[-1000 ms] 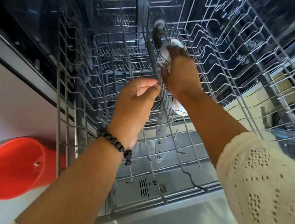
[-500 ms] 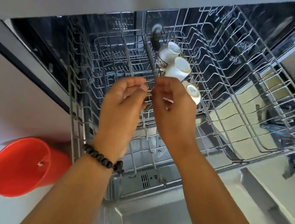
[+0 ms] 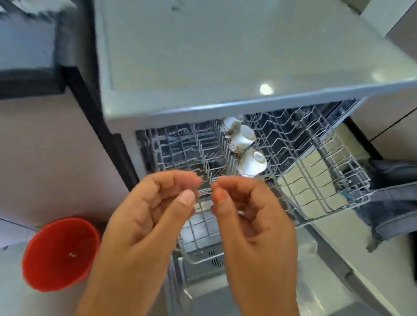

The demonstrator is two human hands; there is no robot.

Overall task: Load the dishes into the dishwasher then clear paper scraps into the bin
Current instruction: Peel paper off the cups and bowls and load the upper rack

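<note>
White glazed cups (image 3: 245,146) | wire rack (image 3: 318,171) | hands (image 3: 153,214) (image 3: 252,223) loosely curled, holding nothing

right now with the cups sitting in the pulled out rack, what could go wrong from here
The three white cups lie tilted on their sides among the rack tines, so pushing the rack in could rattle or tip them. The dishwasher door lies open low at the person's feet, a likely trip or knock when turning toward the red bin.
</note>
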